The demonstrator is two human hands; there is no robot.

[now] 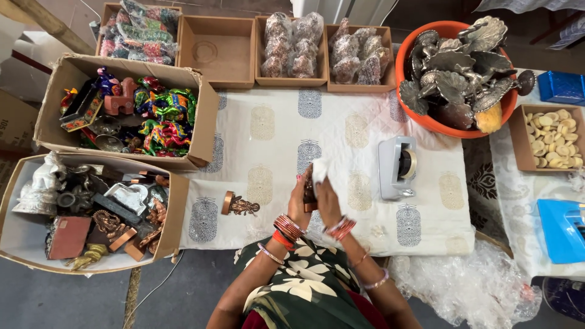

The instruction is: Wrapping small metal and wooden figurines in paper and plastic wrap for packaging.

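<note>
**One small statue in the hands, one more waiting on the table**

Two hands work together near the front edge of the table [341,146], which has a white printed cloth on it. The left hand [300,204] is closed around a small brown statue [309,194] and holds it up. The right hand [327,201] presses a white sheet [319,169] against the statue. The sheet covers only the top part, so the wrapping looks just begun.

A second brown statue [239,205] lies bare on the cloth, just left of the hands.

Along the back edge, two boxes [291,45] hold lumps already wrapped in clear plastic, so that part looks done. The box beside them [218,52] is empty. At the left edge, two big cardboard boxes [91,213] are full of bare statues and painted toys, so much seems left. A grey tape holder [398,166] sits to the right of the hands, untouched.
</note>
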